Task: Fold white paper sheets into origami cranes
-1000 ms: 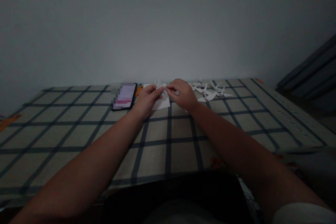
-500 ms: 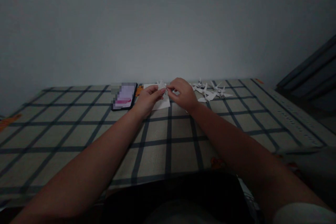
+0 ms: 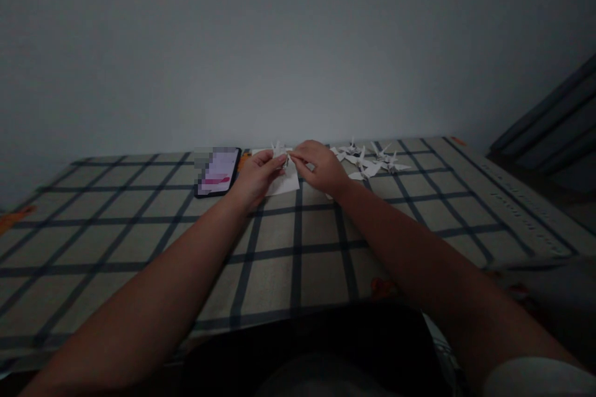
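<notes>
Between my hands is a small folded white paper crane (image 3: 279, 148), partly hidden by fingers. My left hand (image 3: 256, 175) is closed, pinching the crane between thumb and fingers. From the other side my right hand (image 3: 320, 165) pinches a thin pointed part of it with thumb and forefinger. Under my hands lies a flat white sheet of paper (image 3: 287, 182). Several finished paper cranes (image 3: 365, 164) rest in a group just to the right of my right hand.
A phone (image 3: 218, 172) with a lit, partly blurred screen lies left of my left hand. The checked tablecloth (image 3: 272, 273) covers the table, which reaches the grey wall (image 3: 298, 43). Dark folded fabric (image 3: 554, 118) hangs at the far right.
The view has shifted slightly, so things sit a little further left. Both hands keep their hold on the paper crane, with only small finger movement.
</notes>
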Motion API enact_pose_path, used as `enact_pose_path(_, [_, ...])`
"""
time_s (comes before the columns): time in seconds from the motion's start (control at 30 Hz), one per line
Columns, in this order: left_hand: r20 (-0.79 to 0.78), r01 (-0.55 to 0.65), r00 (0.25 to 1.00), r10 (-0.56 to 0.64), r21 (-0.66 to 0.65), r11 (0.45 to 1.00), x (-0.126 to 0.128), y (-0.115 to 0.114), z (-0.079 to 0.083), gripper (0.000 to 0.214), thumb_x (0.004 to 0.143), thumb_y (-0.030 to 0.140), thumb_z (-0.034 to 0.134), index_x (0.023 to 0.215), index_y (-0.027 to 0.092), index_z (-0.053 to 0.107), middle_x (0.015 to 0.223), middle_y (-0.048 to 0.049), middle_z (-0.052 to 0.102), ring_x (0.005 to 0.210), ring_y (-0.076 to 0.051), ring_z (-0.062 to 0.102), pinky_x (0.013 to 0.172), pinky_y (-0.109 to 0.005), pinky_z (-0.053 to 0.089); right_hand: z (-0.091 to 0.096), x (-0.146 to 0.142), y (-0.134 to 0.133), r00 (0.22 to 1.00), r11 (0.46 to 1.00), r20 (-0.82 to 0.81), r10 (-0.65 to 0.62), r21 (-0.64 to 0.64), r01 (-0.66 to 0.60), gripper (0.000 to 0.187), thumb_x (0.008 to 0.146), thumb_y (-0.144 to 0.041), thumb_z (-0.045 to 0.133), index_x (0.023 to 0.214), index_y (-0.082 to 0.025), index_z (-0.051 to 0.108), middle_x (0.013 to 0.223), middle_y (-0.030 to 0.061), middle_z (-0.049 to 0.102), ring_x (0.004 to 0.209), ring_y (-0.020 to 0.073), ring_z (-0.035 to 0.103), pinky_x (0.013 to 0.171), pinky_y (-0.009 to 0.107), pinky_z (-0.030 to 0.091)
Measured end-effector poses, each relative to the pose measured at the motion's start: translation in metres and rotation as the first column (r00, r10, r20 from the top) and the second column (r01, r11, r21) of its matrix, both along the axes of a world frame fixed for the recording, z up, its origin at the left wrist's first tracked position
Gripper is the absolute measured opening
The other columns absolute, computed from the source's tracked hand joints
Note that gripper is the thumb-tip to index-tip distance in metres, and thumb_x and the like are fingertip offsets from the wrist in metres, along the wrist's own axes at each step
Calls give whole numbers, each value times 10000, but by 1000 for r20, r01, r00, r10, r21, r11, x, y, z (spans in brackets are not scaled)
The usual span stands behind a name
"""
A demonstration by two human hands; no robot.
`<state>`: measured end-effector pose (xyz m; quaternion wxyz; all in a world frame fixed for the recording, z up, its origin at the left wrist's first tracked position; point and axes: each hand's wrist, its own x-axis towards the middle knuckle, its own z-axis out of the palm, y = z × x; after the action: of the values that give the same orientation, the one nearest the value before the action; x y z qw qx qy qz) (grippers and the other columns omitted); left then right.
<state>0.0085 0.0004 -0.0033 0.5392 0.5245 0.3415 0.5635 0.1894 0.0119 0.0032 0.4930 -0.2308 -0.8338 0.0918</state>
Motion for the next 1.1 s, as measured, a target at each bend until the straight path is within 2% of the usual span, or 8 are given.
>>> enact_pose_path(0.07, [-53,3,999,-2,12,1000,-2,2,-1,330,648,413,890,823,175,742,851,-29,727,758,-132,637,702,-235,480,1,0,-1,999,998,-53,-9,-55,6,170,926,-277,561,824,-213,680,875,77,666,897,216,591,912,412,472])
enact_pose_path(0.17, [-124,41,991,-38,22,999,-6,3,-1,372,646,399,897,887,171,730,880,-36,735,762,-138,652,689,-235,480,2,-1,0,979,955,-198,-40,-297,-21,188,913,-339,590,815,-201,672,836,48,649,824,177,587,806,340,492])
enact_pose_path(0.3, [-109,89,990,-87,20,996,-8,5,1,554,603,315,924,1068,203,646,815,5,736,705,-125,666,666,-225,489,2,-2,4,955,766,-296,34,-606,-215,212,834,-384,675,883,-179,697,813,17,660,733,135,574,684,272,483])
enact_pose_path(0.5, [-46,120,992,-121,-27,992,-11,8,3,467,568,303,937,898,182,630,786,10,727,671,-109,662,670,-226,503,1,-2,4,893,543,-442,80,-732,-411,218,770,-378,745,776,-169,682,747,1,634,683,108,550,668,250,481])
enact_pose_path(0.6, [-20,108,994,-108,-24,994,-11,8,4,405,575,334,939,821,161,669,794,-8,722,686,-106,653,671,-223,500,0,-4,2,873,497,-478,99,-736,-460,217,785,-382,744,771,-175,682,737,-4,623,689,108,560,680,249,489])
enact_pose_path(0.77, [35,97,995,-94,-64,993,-9,7,3,415,551,367,949,807,165,691,831,-13,720,754,-130,663,725,-257,516,-1,-9,4,883,525,-463,74,-735,-429,197,838,-377,689,813,-183,662,751,-4,620,679,108,554,693,261,496])
enact_pose_path(0.97, [-100,2,995,-3,-12,1000,-5,6,-3,363,673,445,876,898,193,743,937,-34,720,873,-156,648,783,-272,505,-5,-6,5,950,802,-305,66,-550,-233,99,818,-273,645,832,-177,625,779,-4,621,716,125,563,686,270,457])
enact_pose_path(1.1, [-269,-86,955,123,145,986,-6,9,-3,381,750,469,800,1001,189,734,1040,-61,708,922,-175,630,763,-266,482,-3,-2,3,982,928,-168,-91,-373,22,73,821,-232,609,772,-183,584,754,0,595,715,135,538,689,281,432])
